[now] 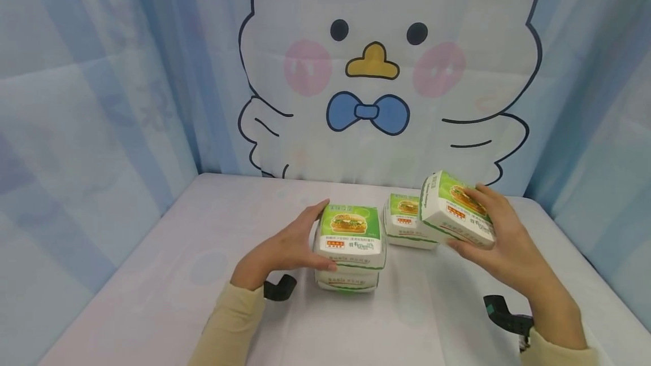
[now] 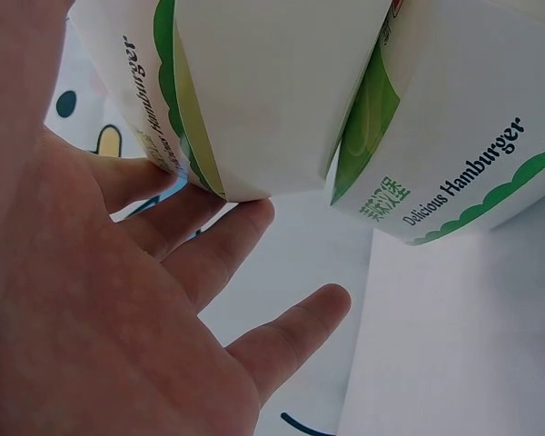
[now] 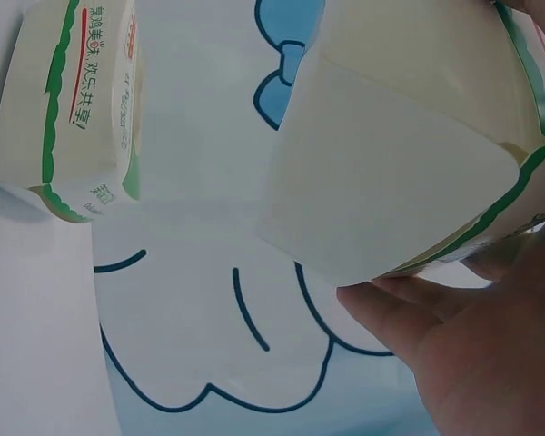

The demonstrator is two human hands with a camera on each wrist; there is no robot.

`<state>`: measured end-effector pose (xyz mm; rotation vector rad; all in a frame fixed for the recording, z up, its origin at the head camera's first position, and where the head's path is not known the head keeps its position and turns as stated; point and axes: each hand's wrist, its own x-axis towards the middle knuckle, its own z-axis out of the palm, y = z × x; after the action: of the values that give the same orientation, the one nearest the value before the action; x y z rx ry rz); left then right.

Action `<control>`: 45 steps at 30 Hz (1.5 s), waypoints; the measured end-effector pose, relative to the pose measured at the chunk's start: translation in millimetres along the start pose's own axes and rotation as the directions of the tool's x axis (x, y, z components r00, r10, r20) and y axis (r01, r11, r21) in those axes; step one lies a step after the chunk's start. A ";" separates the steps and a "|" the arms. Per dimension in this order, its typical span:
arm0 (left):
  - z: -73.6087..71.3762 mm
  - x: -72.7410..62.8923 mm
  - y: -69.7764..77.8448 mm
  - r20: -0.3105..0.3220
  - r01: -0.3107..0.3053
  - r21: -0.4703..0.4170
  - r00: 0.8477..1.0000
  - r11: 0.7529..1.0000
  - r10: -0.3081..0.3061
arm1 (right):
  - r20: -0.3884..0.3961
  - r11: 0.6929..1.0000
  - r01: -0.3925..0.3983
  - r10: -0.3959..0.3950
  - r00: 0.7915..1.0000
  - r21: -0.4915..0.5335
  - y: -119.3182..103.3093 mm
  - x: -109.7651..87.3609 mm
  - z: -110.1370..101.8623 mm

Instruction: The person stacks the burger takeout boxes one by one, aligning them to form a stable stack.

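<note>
My left hand (image 1: 287, 250) grips a green-and-white hamburger box (image 1: 351, 236) by its left side, thumb at the front and fingers toward the back. Directly under it stands a second hamburger box (image 1: 347, 281). The left wrist view shows the pale underside of the gripped box (image 2: 272, 91) at an angle to the lower box (image 2: 463, 127); whether they touch is hard to tell. Off the table at the right, my right hand (image 1: 508, 247) holds another hamburger box (image 1: 455, 210), tilted, between thumb and fingers. Behind it, a further hamburger box (image 1: 407, 227) stands on the table, partly covered.
A white cloth-covered table (image 1: 229, 208) carries the boxes. Behind it hangs a curtain (image 1: 373, 151) with a cartoon face and blue bow tie, and pale blue curtains (image 1: 91, 100) close off the sides. Dark camera mounts (image 1: 508, 315) stick out from both wrists.
</note>
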<state>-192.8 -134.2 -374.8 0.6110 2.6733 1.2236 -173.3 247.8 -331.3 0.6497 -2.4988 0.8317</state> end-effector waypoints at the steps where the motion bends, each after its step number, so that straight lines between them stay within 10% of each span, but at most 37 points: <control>1: 0.2 -0.1 -0.6 0.000 0.001 -0.001 1.000 1.000 -0.001 | 0.005 1.000 0.001 -0.001 1.000 0.000 -0.8 0.4 1.1; 13: 2.8 2.7 -1.9 -0.008 0.000 0.004 1.000 1.000 0.000 | -0.019 0.994 0.105 -0.105 0.994 0.012 -15.5 8.7 13.0; 45: 3.9 1.8 -0.2 -0.016 0.008 -0.013 1.000 1.000 -0.009 | 0.090 0.991 0.089 -0.098 0.991 0.103 -48.8 24.0 45.0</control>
<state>-193.4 -130.8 -377.4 0.5896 2.6758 1.2485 -176.6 177.2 -330.1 0.8522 -2.5018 0.9139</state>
